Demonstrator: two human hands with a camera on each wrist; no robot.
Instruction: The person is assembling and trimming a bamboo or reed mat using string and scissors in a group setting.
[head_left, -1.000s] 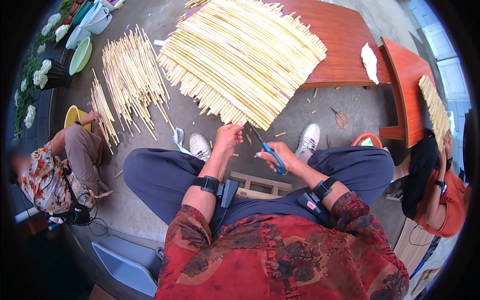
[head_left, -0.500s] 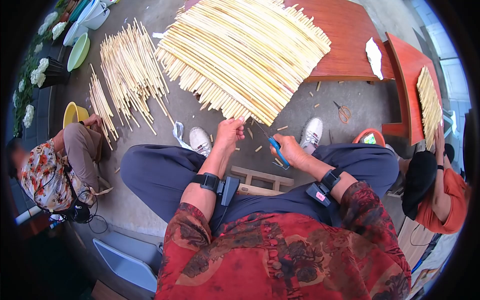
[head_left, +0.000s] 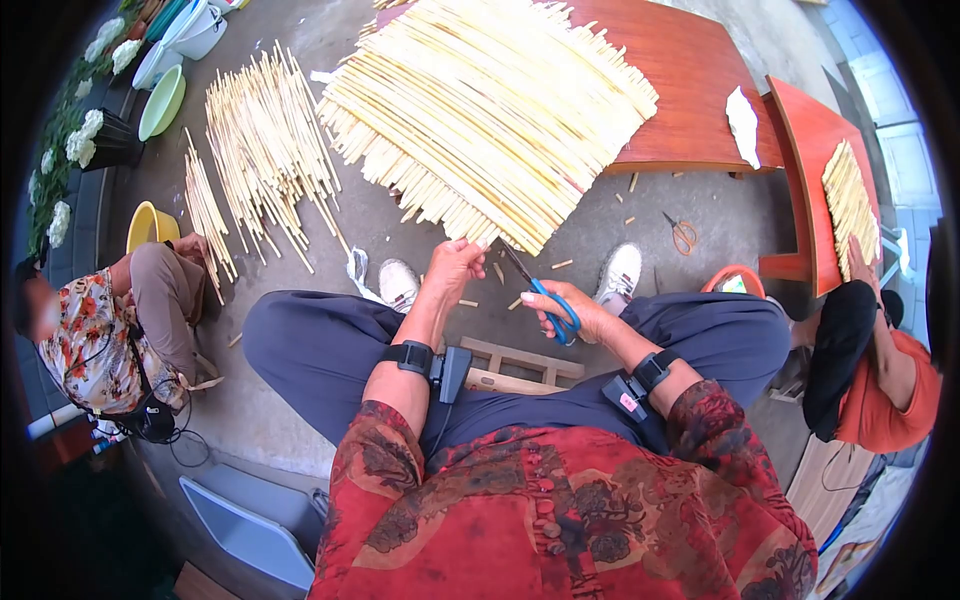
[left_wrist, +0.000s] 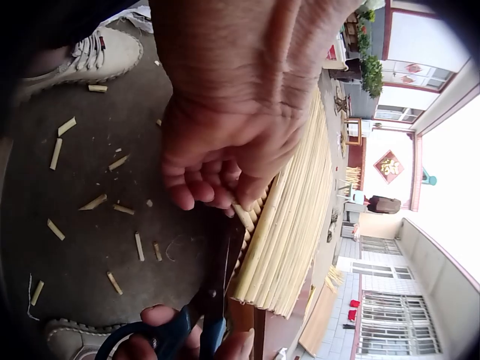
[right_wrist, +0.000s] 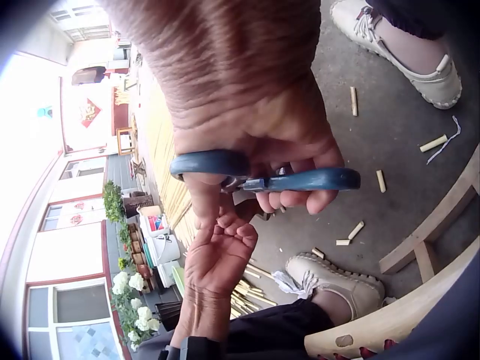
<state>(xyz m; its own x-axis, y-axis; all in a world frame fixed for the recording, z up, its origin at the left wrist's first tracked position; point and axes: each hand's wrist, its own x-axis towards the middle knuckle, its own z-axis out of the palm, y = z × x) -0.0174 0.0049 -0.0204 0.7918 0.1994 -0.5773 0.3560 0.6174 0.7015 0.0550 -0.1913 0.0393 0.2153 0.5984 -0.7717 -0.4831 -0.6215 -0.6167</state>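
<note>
A large mat of pale reed stalks (head_left: 490, 120) lies on a red-brown table with its near corner jutting over the edge. At that corner my left hand (head_left: 455, 267) pinches the end of a stalk (left_wrist: 244, 217) between thumb and fingers. My right hand (head_left: 583, 312) grips blue-handled scissors (head_left: 562, 325), its thumb and fingers in the loops. Their dark blades (left_wrist: 217, 277) point up at the mat's corner, close below the left fingertips. In the right wrist view the handle loops stand spread apart, while the blades are mostly hidden behind the hand.
Short cut stalk pieces (left_wrist: 139, 246) litter the floor around my shoes. Another pair of scissors (head_left: 683, 237) lies there, near a red-orange basin (head_left: 733, 280). Loose stalks (head_left: 265, 150) are spread at left. A person sits on either side; a wooden stool (head_left: 520, 365) is between my legs.
The right hand has turned slightly and the scissor handles show wider apart than half a second ago. The left hand stays at the mat's corner. The person at right has shifted their arm.
</note>
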